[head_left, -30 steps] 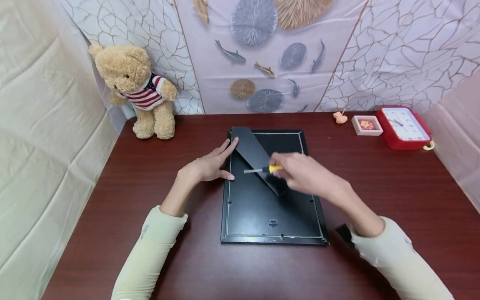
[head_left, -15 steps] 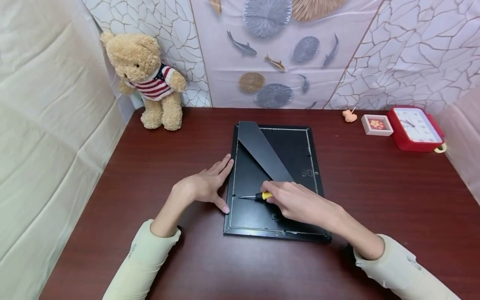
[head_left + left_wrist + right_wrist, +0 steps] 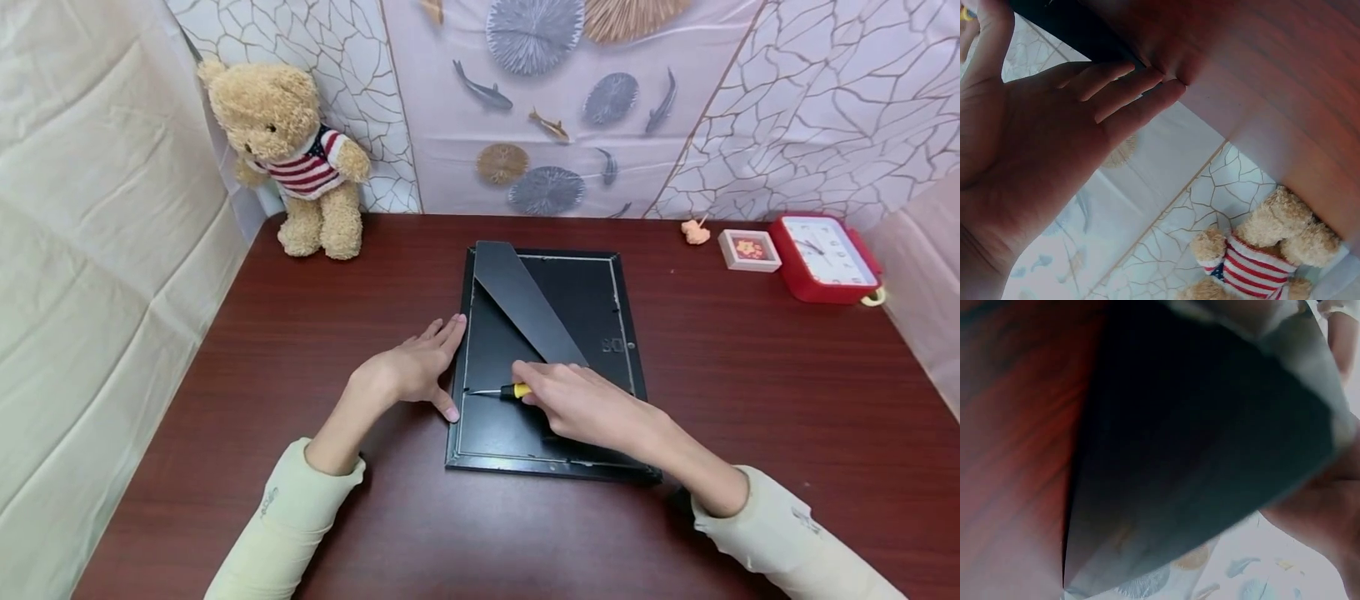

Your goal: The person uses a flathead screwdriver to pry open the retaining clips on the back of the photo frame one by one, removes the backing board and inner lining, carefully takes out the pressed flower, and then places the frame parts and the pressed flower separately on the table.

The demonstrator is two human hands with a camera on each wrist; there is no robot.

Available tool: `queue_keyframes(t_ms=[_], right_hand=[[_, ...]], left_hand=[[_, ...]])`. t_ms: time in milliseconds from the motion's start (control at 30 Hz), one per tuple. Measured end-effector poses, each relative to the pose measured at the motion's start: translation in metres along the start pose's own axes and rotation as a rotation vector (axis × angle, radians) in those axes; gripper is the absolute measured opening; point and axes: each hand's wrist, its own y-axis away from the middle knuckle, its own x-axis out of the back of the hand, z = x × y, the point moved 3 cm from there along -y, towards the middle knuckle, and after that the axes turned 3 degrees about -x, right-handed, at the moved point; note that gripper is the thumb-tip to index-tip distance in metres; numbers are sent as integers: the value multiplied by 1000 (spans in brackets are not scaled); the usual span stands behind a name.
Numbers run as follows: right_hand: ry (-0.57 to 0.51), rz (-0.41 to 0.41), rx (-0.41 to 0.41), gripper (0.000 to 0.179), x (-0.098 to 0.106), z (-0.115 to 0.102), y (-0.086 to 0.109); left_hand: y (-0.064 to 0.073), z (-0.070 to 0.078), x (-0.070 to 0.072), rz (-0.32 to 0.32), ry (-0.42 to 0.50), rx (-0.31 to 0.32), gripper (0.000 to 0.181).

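Observation:
A black picture frame (image 3: 495,437) lies with its back up on the table, its stand leg (image 3: 517,292) slanting across the panel. My right hand (image 3: 588,404) grips a screwdriver (image 3: 507,392) with a yellow and black handle. The metal tip points left and reaches a small dark tab at the frame's left inner edge; whether it is under the tab cannot be seen. Fingers extended, my left hand (image 3: 405,371) rests its fingertips and thumb on the left border. In the left wrist view the left palm (image 3: 1029,137) shows, fingers straight. The right wrist view is mostly blocked by a dark, blurred surface (image 3: 1185,437).
A teddy bear (image 3: 307,162) in a striped sweater sits at the back left. Along the back right are a small pink figure (image 3: 695,232), a little white box (image 3: 750,251) and a red clock (image 3: 825,258). A patterned cloth (image 3: 547,100) hangs behind the table.
The right hand has brought the screwdriver down and left, from over the stand leg to the left edge. My left hand has slid down along that border. The camera view shifted slightly.

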Motion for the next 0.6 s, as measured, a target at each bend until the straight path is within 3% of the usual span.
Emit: queue_keyframes(t_ms=[400,600], right_hand=[[125,10,25,17,2,-1,-8],[396,73,100,27,4,-18,-14]], left_hand=[[-1,6,0,39,-17,-13,132],[0,6,0,37,-22,-4,135]])
